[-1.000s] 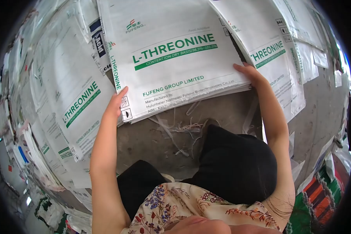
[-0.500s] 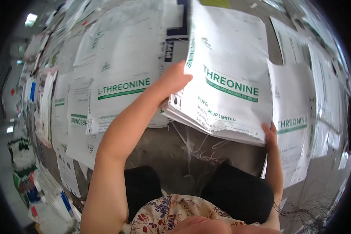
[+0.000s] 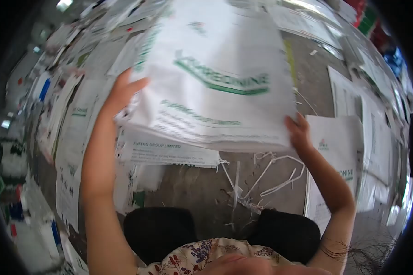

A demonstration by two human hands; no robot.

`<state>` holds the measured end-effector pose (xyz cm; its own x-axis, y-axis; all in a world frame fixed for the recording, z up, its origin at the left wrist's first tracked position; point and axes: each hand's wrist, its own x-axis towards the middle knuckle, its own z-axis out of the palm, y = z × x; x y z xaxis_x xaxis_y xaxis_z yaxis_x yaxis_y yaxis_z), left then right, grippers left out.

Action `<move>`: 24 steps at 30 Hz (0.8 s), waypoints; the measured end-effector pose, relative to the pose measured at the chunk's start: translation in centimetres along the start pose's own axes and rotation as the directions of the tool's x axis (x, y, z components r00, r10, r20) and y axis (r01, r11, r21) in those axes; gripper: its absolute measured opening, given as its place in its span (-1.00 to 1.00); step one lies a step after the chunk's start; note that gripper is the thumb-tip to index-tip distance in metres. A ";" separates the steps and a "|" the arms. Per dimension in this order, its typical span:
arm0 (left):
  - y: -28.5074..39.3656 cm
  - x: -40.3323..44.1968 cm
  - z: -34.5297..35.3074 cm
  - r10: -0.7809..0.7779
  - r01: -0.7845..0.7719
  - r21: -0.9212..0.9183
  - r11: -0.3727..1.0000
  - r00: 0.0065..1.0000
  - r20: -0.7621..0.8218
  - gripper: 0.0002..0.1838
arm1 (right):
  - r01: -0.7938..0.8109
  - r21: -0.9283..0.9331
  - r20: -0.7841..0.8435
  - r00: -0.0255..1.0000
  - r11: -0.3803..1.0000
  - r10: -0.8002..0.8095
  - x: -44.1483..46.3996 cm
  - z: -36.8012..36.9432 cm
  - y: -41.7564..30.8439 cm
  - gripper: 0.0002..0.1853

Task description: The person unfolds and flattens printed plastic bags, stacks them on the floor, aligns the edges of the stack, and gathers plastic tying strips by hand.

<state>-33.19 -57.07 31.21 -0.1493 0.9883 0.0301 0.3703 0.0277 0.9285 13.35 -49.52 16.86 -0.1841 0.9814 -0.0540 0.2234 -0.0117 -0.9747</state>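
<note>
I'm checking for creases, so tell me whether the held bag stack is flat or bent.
Bent: the green band across the bag stack kinks partway instead of running straight.

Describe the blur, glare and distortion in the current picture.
Head view: motion blur smears the lettering on the held sacks; head view: the floor strings look crisper; head view: a bright patch glares at upper left; head view: wide-angle curvature, with black corners.

White string (image 3: 248, 202) is strewn over the grey floor (image 3: 188, 192), lower ctr., w/ a blue strip (image 3: 44, 89) seen at L & green material (image 3: 368, 20) at upper R.
</note>
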 end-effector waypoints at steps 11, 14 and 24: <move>-22.4 -8.9 -14.5 -0.240 0.256 0.072 0.964 0.955 -0.176 -0.66 | 0.073 -0.033 0.218 0.974 0.997 -0.064 0.8 23.2 5.7 -0.64; -25.5 -11.0 -13.9 -0.293 0.311 0.083 0.947 0.939 -0.182 -0.68 | 0.064 -0.215 0.182 0.983 0.974 -0.025 -2.9 25.0 5.7 -0.64; -24.8 -11.3 -15.1 -0.285 0.315 0.147 0.938 0.939 -0.193 -0.66 | -0.018 -0.082 0.141 0.990 0.996 0.029 -4.5 25.4 9.4 -0.68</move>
<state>-54.50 -71.22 13.46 -0.4224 0.8912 -0.1654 0.4351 0.3594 0.8255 -8.01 -58.92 2.44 -0.3102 0.9440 -0.1123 0.3045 -0.0133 -0.9524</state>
